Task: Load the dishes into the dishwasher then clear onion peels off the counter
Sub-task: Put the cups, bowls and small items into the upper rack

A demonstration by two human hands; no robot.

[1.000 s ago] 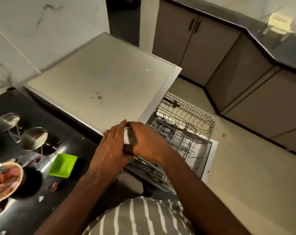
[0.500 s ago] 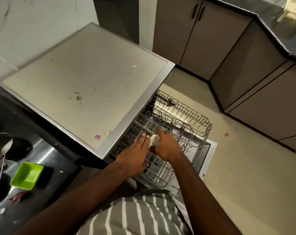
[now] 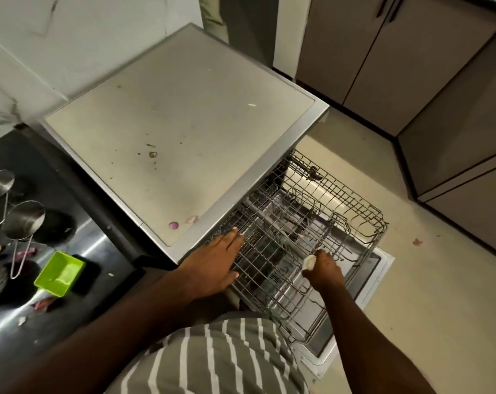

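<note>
The hands, joined over one small pale item a second ago, have parted. The right hand (image 3: 322,270) now reaches down into the pulled-out rack (image 3: 352,211), fingers curled round that whitish item (image 3: 309,262), so loading looks under way. The left hand (image 3: 212,264) lies flat on the rack's near edge, fingers straight. Farther left, the green dish (image 3: 59,273) and two strainers (image 3: 24,220) wait on the table (image 3: 70,314); onion peels (image 3: 173,225) sit on the dishwasher top (image 3: 184,123).

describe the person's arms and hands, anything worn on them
Both forearms are bare, with no sleeves showing. The left hand and right hand wear no gloves, rings or watch that show. The torso wears a grey shirt with white stripes.
</note>
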